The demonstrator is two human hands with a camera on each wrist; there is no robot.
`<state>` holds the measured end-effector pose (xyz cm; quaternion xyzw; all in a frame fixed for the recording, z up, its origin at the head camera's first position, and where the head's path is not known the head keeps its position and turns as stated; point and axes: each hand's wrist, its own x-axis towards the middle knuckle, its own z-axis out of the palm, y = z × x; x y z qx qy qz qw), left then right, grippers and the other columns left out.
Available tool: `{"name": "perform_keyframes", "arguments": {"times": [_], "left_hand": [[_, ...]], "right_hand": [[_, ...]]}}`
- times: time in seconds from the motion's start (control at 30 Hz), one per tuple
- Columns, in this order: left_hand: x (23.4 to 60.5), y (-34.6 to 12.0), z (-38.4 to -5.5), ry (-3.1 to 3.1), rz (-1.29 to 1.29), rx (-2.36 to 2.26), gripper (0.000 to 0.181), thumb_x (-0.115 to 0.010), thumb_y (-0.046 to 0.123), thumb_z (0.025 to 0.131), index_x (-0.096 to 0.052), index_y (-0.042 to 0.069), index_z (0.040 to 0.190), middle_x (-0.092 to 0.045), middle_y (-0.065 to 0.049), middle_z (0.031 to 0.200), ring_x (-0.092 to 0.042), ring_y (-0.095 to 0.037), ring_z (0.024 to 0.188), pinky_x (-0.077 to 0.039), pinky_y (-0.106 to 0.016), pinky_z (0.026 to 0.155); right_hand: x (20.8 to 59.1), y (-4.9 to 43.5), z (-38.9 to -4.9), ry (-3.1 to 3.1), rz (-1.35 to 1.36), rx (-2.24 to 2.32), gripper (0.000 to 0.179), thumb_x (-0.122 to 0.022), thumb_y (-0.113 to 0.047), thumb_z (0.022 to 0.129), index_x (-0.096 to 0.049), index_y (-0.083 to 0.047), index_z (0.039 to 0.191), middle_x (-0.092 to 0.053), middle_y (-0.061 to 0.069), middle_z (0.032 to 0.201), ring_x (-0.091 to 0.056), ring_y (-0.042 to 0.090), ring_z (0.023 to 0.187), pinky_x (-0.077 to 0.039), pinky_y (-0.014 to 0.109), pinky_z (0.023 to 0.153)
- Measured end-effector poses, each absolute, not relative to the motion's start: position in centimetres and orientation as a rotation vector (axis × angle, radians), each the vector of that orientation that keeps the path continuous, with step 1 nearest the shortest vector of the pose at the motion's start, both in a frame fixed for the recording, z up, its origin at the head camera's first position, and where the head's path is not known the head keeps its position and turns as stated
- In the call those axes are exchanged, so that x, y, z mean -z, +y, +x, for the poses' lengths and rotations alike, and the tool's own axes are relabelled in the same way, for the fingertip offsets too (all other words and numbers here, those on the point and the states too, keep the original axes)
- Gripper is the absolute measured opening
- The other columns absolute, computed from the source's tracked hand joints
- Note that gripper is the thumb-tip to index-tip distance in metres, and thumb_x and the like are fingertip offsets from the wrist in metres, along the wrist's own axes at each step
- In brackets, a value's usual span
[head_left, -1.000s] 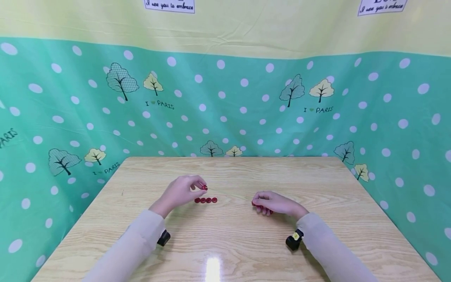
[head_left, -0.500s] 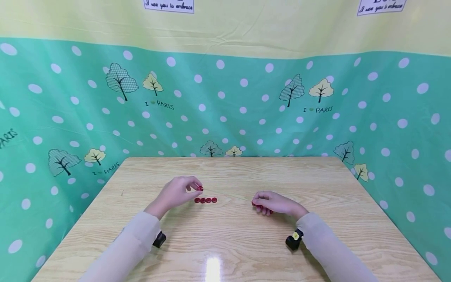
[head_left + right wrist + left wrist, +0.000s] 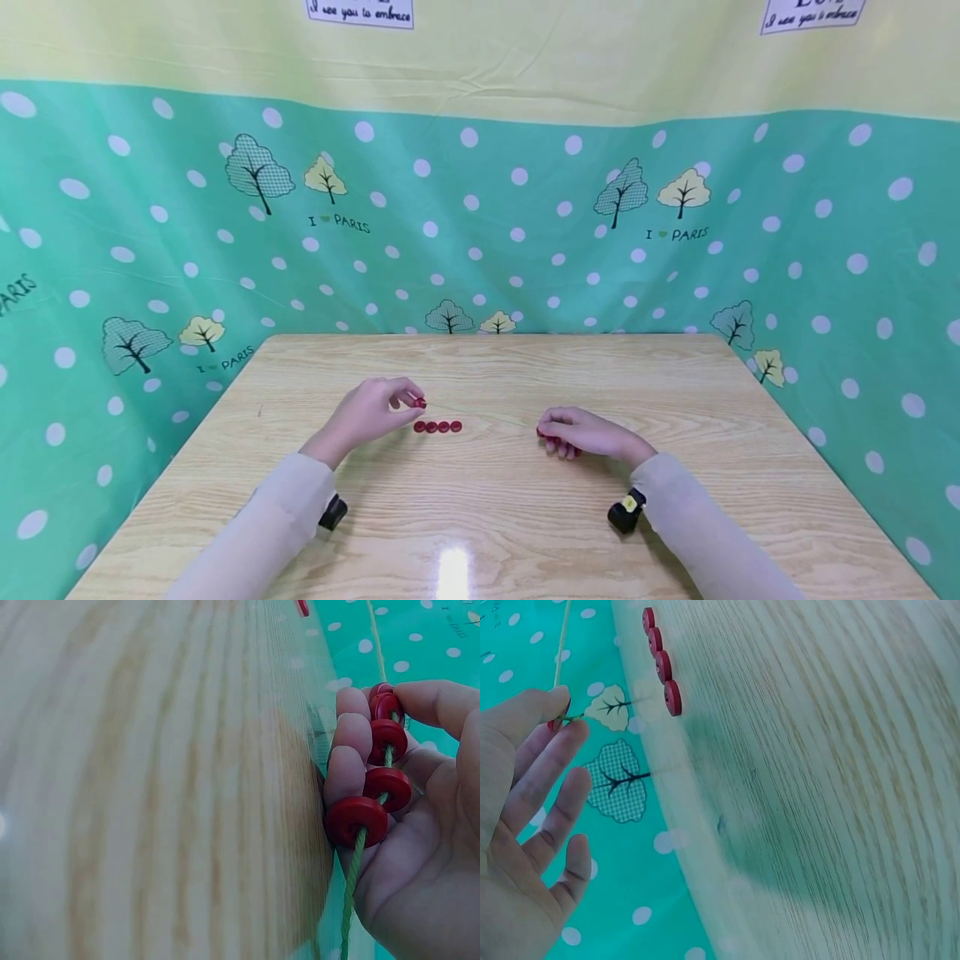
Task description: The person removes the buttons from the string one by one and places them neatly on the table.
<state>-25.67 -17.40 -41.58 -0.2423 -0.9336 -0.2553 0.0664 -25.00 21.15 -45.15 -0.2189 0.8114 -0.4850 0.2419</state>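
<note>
My left hand (image 3: 377,408) pinches a red button (image 3: 420,403) between thumb and fingertips, raised over the table. A short green string end pokes out beside that button in the left wrist view, and the pale green string (image 3: 562,645) stretches from there across to the right hand. My right hand (image 3: 588,435) holds several red buttons (image 3: 357,821) threaded on the string, thumb and fingertips gripping the upper ones. Below them the string's other part (image 3: 350,892) hangs down past the palm. Just in front of the left hand, several loose red buttons (image 3: 444,427) lie in a row.
The wooden table (image 3: 480,508) reaches back to a green and yellow curtain (image 3: 517,200) with dots and trees. Black wrist cameras sit under both sleeves.
My left hand has drifted left and slightly toward me with its button, lengthening the stretch of string between the hands. The right hand and the row of buttons have stayed put.
</note>
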Motion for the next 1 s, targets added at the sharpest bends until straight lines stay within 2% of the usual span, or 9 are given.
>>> {"name": "perform_keyframes", "arguments": {"times": [0.2,0.57,1.0], "left_hand": [[41.8,-17.9,-25.5,-2.818,-0.724,0.776,0.016,-0.076,0.028,0.090,-0.072,0.022,0.104,-0.070,0.012,0.092,-0.063,-0.017,0.085,-0.050,-0.037,0.077],[42.1,-18.6,-25.5,-2.841,-0.702,0.781,0.016,-0.076,0.030,0.091,-0.072,0.023,0.105,-0.070,0.013,0.092,-0.060,-0.011,0.083,-0.050,-0.036,0.076],[42.4,-18.8,-25.5,-2.853,-0.697,0.755,0.016,-0.076,0.028,0.091,-0.073,0.022,0.105,-0.071,0.012,0.091,-0.061,-0.011,0.082,-0.050,-0.037,0.075]], "right_hand": [[45.1,21.2,-24.9,2.218,-0.589,1.329,0.032,-0.046,-0.028,0.108,-0.060,0.000,0.107,-0.064,0.010,0.086,-0.053,0.017,0.068,-0.046,0.026,0.059],[45.0,21.1,-24.9,2.217,-0.586,1.338,0.032,-0.046,-0.027,0.108,-0.060,0.001,0.106,-0.065,0.010,0.086,-0.052,0.017,0.067,-0.044,0.025,0.058],[45.1,21.2,-25.0,2.216,-0.591,1.337,0.032,-0.046,-0.027,0.108,-0.060,0.001,0.106,-0.064,0.009,0.086,-0.052,0.017,0.068,-0.044,0.025,0.058]]}}
